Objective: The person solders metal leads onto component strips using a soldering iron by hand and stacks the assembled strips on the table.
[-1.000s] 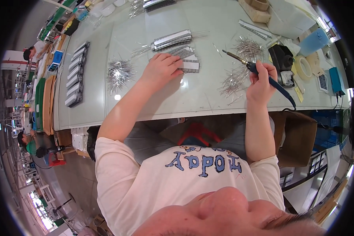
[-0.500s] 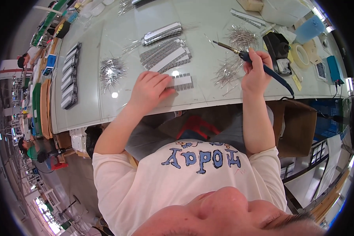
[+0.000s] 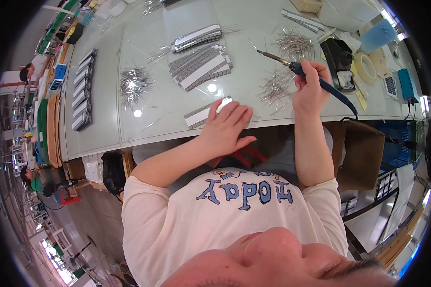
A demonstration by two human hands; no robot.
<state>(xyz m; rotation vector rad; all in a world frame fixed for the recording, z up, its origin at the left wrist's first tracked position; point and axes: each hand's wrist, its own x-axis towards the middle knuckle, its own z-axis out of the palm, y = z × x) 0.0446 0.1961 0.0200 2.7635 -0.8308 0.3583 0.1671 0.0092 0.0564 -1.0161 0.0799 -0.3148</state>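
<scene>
My right hand (image 3: pixel 313 93) is closed around the handle of a soldering iron (image 3: pixel 297 68), whose tip points to the far left above the table. Near the front edge, a grey and white segmented strip (image 3: pixel 196 118) lies at a slant. My left hand (image 3: pixel 222 126) rests over its right end with fingers stretched out and thumb apart, hiding part of it. Farther back lies a fanned stack of similar strips (image 3: pixel 201 69), with a tied-looking bundle of strips (image 3: pixel 196 39) behind it. Thin metal wire leads (image 3: pixel 276 88) lie in a heap left of my right hand.
More wire leads are heaped at the left (image 3: pixel 135 87) and far right (image 3: pixel 294 44). A row of stacked strips (image 3: pixel 83 95) lines the table's left side. At the right are a black soldering-iron stand (image 3: pixel 337 60), a tape roll (image 3: pixel 365 68) and a blue bottle (image 3: pixel 377 36).
My left hand has moved right and nearer to me, and now lies over the strip's right end. The strip has shifted left and nearer and turned to a slant. The soldering iron has hardly moved.
</scene>
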